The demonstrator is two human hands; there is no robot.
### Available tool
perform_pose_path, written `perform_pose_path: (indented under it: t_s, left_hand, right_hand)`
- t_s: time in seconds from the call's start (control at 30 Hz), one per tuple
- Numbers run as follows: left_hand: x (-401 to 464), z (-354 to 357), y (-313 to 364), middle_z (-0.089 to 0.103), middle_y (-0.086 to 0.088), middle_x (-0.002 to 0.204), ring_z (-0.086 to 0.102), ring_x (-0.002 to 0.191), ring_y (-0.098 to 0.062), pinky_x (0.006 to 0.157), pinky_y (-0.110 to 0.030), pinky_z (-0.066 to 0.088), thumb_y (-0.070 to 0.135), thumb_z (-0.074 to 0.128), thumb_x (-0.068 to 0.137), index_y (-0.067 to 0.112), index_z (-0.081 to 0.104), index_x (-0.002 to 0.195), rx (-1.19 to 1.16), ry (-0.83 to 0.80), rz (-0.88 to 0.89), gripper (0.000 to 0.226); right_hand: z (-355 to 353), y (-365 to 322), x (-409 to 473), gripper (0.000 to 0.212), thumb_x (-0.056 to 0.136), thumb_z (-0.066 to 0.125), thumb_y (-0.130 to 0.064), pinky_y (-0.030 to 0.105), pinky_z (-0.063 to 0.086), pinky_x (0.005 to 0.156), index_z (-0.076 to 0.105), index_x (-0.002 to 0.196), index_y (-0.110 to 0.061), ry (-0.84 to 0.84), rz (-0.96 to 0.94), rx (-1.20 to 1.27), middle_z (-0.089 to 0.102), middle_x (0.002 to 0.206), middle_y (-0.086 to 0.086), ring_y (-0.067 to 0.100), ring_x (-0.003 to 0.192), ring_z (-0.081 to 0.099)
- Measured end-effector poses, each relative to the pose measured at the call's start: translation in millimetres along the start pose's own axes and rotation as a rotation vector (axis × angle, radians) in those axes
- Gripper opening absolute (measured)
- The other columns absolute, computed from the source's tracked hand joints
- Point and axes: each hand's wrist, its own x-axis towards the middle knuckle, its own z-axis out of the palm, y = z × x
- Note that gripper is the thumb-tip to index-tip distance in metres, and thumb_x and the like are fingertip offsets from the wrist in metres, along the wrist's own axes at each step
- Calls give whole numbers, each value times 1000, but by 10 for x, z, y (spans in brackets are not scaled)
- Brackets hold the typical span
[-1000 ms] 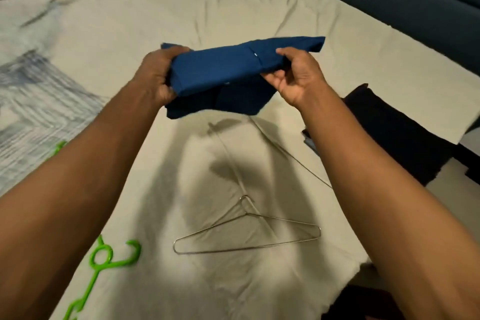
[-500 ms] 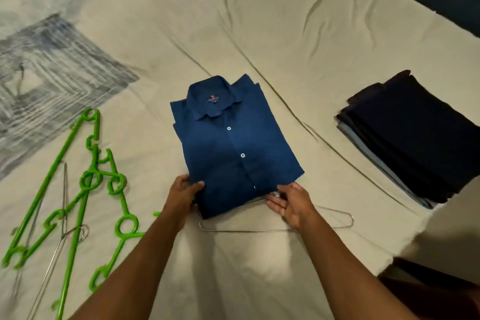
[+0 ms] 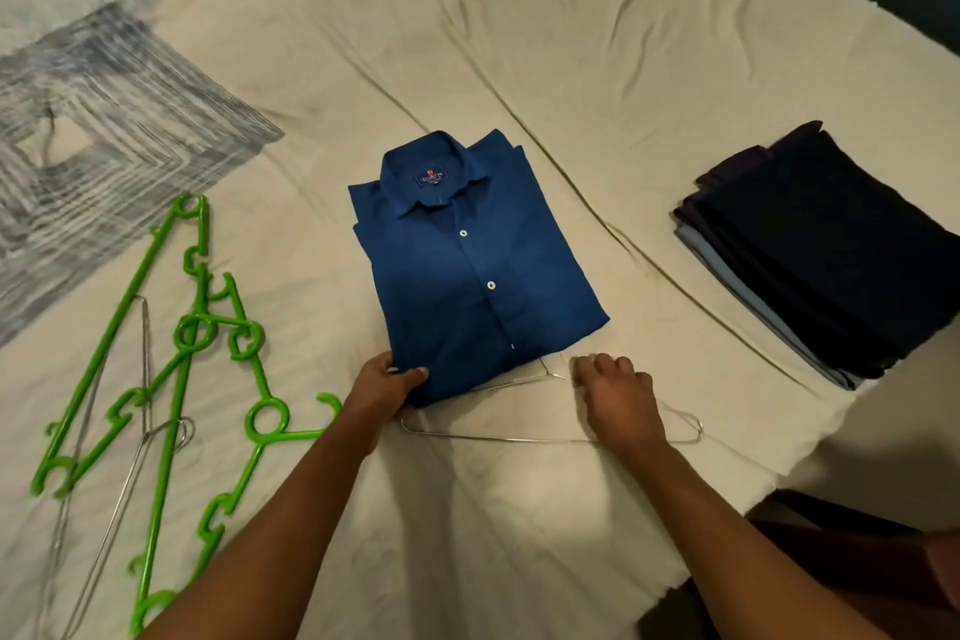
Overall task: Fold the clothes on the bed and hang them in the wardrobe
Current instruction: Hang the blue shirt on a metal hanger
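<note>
Right hand [image 3: 615, 392] has slid off the folded navy button-up shirt [image 3: 475, 276] onto the thin wire hanger [image 3: 550, 438], fingers curled, grip unclear. Left hand [image 3: 387, 382] pinches the shirt's corner on the cream bedsheet [image 3: 597, 68]. Folding looks done beside the dark folded stack [image 3: 831, 250]; hanging remains.

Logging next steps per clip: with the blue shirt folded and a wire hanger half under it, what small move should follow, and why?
Probably lift the shirt's near edge and draw the wire hanger clear. The folded blue shirt lies on the hanger's hook end; the left hand pinches the near corner, and the right hand rests curled on the hanger's wire.
</note>
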Motion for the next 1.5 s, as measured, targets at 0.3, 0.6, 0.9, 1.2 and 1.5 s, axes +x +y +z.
perform_pose_path:
  t_s: [0.3,0.6,0.9,1.2,1.5]
  left_hand:
    - [-221,-378,-355,74,-10,82,64,74,-21,70,-34,52,42,71,87,8,67,88,418,-4,39,34]
    - [-288,-982,120,60,3,55,52,49,-5,53,-21,44,23,51,103,26,66,80,467,-255,493,28]
    - [295,-1140,889,44,9,50,36,48,-4,48,-15,30,43,49,92,23,61,82,251,-92,781,26]
    - [1011,-1169,1795,57,9,56,48,51,-2,53,-19,36,36,55,96,29,67,78,535,60,718,23]
    - [1710,-795,1764,61,-8,109,62,100,-29,92,-41,52,34,56,93,15,52,122,-66,685,254,35]
  right_hand:
    - [-278,-176,-452,29,86,51,-11,29,50,67,63,104,-29,-93,-285,363,66,98,-8,19,85,64]
    - [-1036,-751,394,21,93,53,-12,39,51,70,65,102,-27,87,-356,239,64,93,-2,27,83,61]
    - [-1441,-847,1508,36,94,61,-29,48,40,100,58,128,-18,428,-179,238,60,129,4,30,123,51]
    - [-1735,-563,2371,20,105,44,-28,34,46,68,64,106,-25,127,-395,311,70,89,-5,22,77,62]
    - [-1538,-477,3108,32,101,46,-11,25,46,74,71,109,-28,242,-226,638,67,75,-9,14,76,61]
